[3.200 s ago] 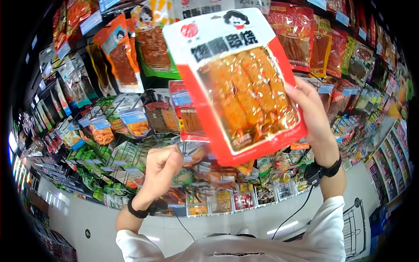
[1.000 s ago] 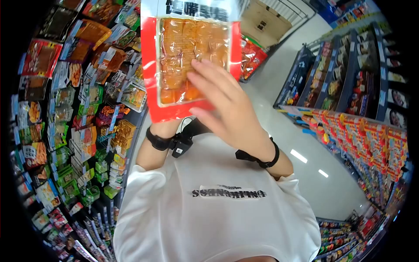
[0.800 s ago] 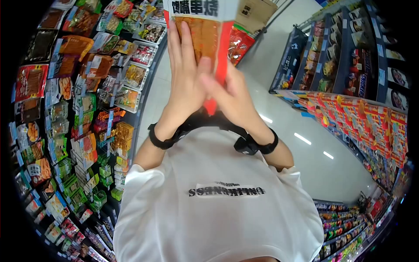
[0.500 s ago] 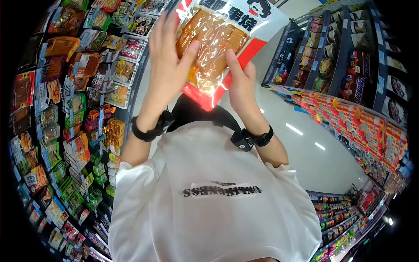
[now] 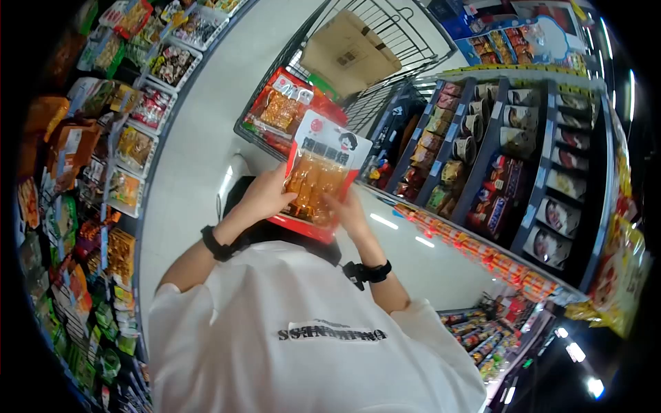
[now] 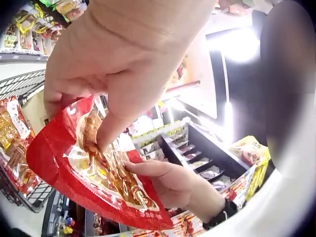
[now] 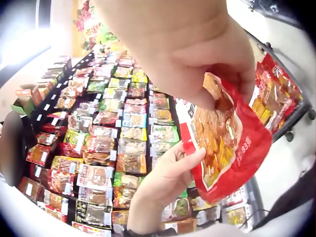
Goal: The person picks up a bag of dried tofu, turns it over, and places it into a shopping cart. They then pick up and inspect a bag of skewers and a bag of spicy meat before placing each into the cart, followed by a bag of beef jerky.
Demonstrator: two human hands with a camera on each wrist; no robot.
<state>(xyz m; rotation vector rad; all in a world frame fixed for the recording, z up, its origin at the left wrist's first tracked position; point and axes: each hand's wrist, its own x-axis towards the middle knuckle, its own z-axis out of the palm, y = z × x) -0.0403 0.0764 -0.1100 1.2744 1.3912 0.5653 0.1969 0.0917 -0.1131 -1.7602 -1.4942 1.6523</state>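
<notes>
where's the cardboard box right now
In the head view, the cardboard box is near the top middle, inside the shopping cart, beside red snack packs and above the held pack.

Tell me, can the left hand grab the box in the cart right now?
Probably not yet: the left hand is holding the pack, and the box is farther off. The box looks mostly uncovered, though.

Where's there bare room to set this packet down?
For that packet, bare floor lies between the left-hand snack shelves and the cart, and between the white shirt and right-hand shelving. The cart holds red packs and a cardboard box; the snack shelves are crowded.
</notes>
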